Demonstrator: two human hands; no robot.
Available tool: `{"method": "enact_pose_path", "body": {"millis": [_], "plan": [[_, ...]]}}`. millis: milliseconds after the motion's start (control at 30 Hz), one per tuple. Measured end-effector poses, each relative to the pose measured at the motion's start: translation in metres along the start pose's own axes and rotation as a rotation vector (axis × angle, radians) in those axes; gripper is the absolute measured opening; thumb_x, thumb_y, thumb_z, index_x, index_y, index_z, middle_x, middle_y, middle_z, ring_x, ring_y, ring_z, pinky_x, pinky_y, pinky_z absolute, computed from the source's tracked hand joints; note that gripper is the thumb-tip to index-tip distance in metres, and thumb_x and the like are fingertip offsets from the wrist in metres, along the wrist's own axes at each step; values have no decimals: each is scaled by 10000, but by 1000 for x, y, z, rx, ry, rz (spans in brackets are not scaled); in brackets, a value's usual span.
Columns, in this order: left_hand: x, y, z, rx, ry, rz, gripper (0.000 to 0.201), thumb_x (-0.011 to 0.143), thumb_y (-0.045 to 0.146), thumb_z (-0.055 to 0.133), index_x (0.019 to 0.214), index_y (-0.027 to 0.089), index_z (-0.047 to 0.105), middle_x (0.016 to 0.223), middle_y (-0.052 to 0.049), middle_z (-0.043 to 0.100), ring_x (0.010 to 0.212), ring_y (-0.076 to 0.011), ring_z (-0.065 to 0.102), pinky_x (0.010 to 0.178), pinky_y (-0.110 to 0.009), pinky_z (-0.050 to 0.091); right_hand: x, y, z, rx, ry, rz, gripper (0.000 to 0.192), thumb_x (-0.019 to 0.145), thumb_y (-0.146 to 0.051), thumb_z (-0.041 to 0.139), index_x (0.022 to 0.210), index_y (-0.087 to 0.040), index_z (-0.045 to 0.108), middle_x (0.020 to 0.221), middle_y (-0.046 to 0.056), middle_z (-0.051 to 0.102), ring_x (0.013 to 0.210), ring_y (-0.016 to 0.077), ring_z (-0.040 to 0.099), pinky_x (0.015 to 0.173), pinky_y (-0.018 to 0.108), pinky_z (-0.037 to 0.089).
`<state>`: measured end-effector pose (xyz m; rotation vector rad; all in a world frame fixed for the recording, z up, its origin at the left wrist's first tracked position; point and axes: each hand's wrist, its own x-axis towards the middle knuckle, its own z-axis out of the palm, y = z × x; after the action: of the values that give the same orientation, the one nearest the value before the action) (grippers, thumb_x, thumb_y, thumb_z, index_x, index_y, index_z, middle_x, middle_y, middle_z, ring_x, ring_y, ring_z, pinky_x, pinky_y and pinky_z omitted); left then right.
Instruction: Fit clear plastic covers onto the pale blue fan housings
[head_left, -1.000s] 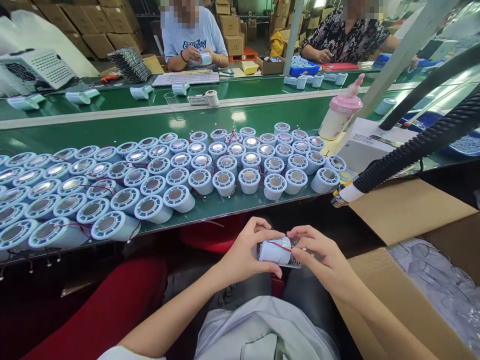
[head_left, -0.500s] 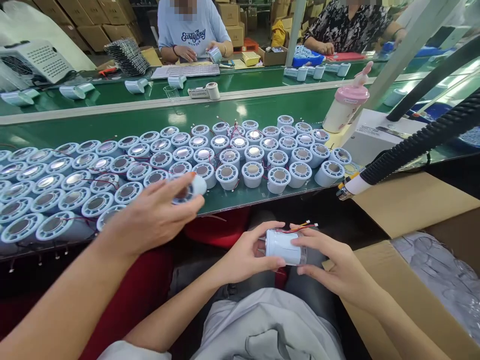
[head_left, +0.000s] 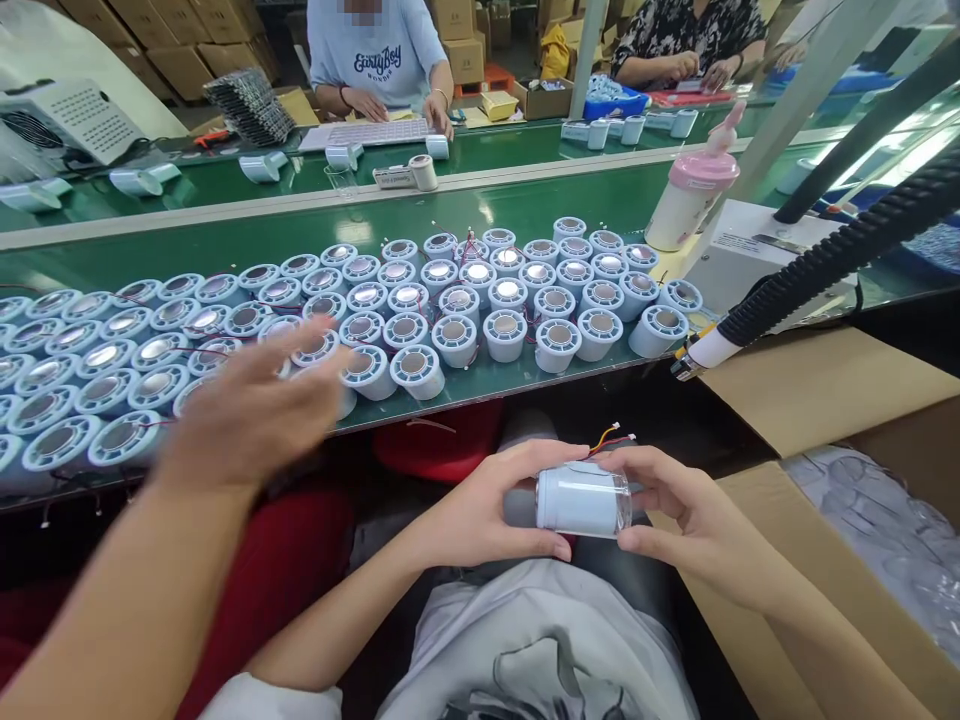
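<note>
Over my lap, a light-blue cylindrical housing (head_left: 577,498) lies on its side between my two hands. A clear plastic sleeve (head_left: 623,502) surrounds it and shows past its right end. Thin red and yellow wires (head_left: 606,438) with small white plugs stick up behind it. My left hand (head_left: 517,505) grips the left end, thumb below and fingers over the top. On the right end, my right hand (head_left: 667,510) holds the sleeve between thumb and fingers. Many similar blue housings (head_left: 505,333) stand upright in rows on the green belt ahead.
A co-worker's blurred hand (head_left: 255,400) reaches over the housings at left. An open carton (head_left: 795,530) with clear plastic pieces (head_left: 877,540) stands at right. A black corrugated hose (head_left: 832,270) slants above it. A pink-lidded bottle (head_left: 690,195) stands on the green bench (head_left: 420,226).
The housing in my hands has turned, and my right fingers have shifted toward the sleeve's right end. The co-worker's hand has released a housing at the belt's front edge and moved left.
</note>
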<state>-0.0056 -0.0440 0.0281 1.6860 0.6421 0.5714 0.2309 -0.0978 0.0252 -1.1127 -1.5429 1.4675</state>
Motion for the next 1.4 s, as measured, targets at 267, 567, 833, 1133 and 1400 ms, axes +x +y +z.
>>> {"method": "enact_pose_path", "body": {"millis": [267, 567, 833, 1133, 1400], "plan": [[-2, 3, 0, -74, -8, -36, 767, 680, 257, 805, 1373, 274, 477, 1404, -104, 510, 1274, -292, 497, 1080, -434, 399, -3, -1, 4, -12, 44, -19, 411, 809, -265, 738, 1178, -319, 564, 1185, 34, 597, 1043, 212, 628, 842, 303, 586], [-4, 5, 1, -261, 10, -70, 743, 660, 158, 809, 1335, 270, 519, 1369, -101, 531, 1236, -294, 534, 1011, -402, 477, -8, -1, 8, -180, 105, -157, 423, 802, -234, 738, 1170, -313, 545, 1242, 38, 609, 1145, 235, 596, 883, 310, 577], [-8, 7, 4, -285, 31, -101, 718, 673, 178, 804, 1328, 248, 517, 1345, -116, 547, 1207, -297, 552, 986, -407, 505, -6, -2, 7, -716, 63, -487, 382, 863, -161, 635, 1219, -275, 555, 1364, 124, 508, 1218, 261, 539, 928, 362, 541], [-14, 9, 6, -188, 12, -91, 704, 632, 201, 831, 1283, 220, 564, 1263, -118, 596, 1146, -293, 590, 904, -374, 559, -11, 10, 4, -923, 67, -650, 358, 817, -198, 697, 1140, -293, 575, 1292, 103, 585, 1065, 251, 642, 842, 350, 591], [-18, 8, 6, -266, 2, -81, 729, 600, 125, 838, 1271, 222, 572, 1289, -127, 586, 1155, -308, 595, 913, -393, 555, -14, -1, 5, -973, -20, -633, 457, 861, -168, 629, 1280, -292, 493, 1334, 121, 536, 1092, 248, 625, 833, 319, 591]]}}
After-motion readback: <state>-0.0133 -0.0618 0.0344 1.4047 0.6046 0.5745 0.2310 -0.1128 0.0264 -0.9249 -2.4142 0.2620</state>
